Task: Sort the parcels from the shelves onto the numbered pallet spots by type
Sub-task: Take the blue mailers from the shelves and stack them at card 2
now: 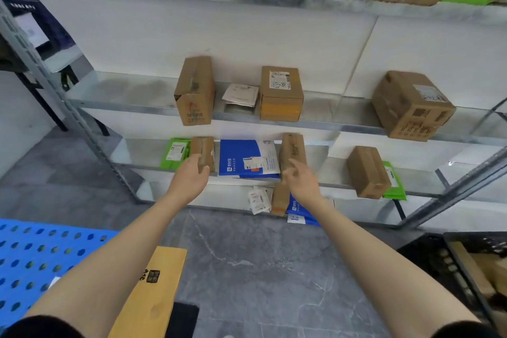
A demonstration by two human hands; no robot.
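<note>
Evidently the metal shelving (123, 90) is keeping parcels within easy reach. On its lower tier a blue mailer (241, 158) is lying between a tall brown box (293, 147) and a small brown box (203, 147). The right hand (300, 180) and left hand (190, 175) are reaching there, fingers loosely spread and gripping nothing.

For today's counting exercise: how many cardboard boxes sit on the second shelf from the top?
3: a left box, a centre box, and a right box set further apart. None appears hidden.
</note>
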